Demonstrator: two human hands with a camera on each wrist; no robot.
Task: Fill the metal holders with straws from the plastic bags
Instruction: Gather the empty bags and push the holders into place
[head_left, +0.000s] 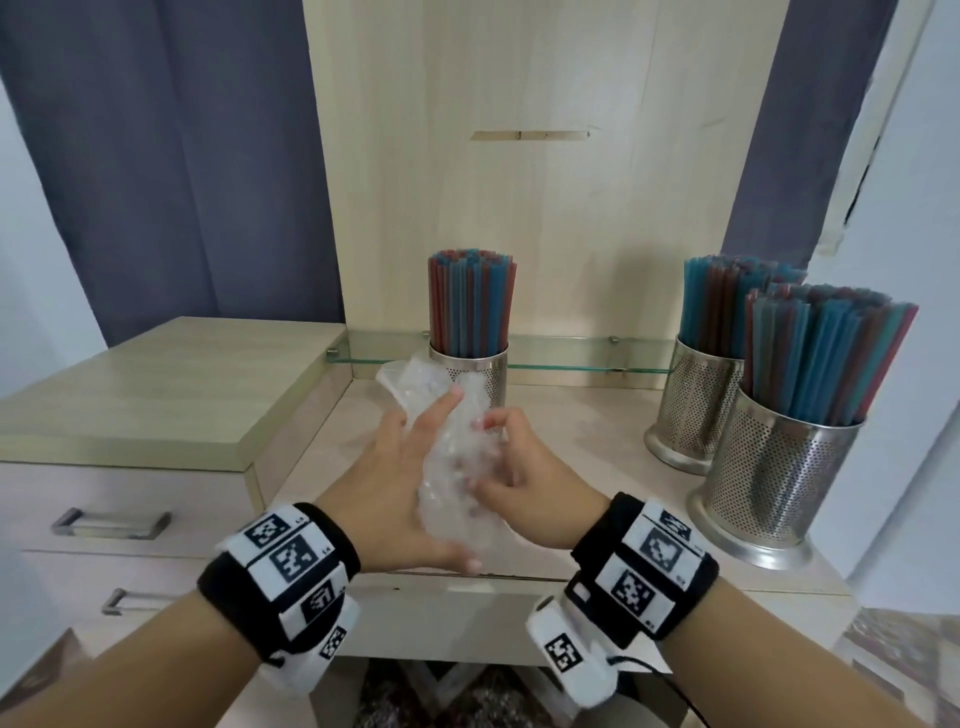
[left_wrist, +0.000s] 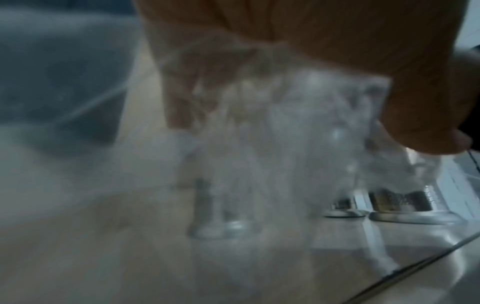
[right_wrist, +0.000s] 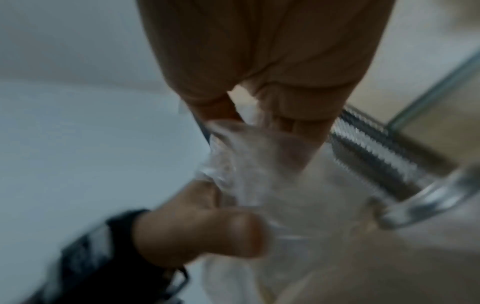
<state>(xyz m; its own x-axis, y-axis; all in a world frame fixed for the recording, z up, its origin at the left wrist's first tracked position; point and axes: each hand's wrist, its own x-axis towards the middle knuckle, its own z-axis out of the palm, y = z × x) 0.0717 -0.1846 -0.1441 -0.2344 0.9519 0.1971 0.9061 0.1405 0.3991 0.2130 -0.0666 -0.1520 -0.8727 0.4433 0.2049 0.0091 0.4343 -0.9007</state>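
Note:
A crumpled, clear plastic bag (head_left: 452, 467) with no straws showing in it is held above the light wooden counter (head_left: 582, 431). My left hand (head_left: 410, 483) grips its left side, fingers along the bag and thumb under its lower end. My right hand (head_left: 511, 467) pinches it from the right with curled fingers. Three perforated metal holders stand packed with red and blue straws: one (head_left: 480, 371) just behind the bag, two (head_left: 696, 405) (head_left: 774, 478) at the right. The left wrist view is blurred, showing the bag (left_wrist: 272, 133) under my left hand (left_wrist: 337, 51). The right wrist view shows my right hand (right_wrist: 259, 61) on the bag (right_wrist: 254, 164).
A raised cabinet (head_left: 156, 395) with handled drawers borders the counter on the left. A low glass shelf (head_left: 571, 358) runs along the wooden back panel. Dark curtains hang on both sides. The counter's front edge lies just below my wrists.

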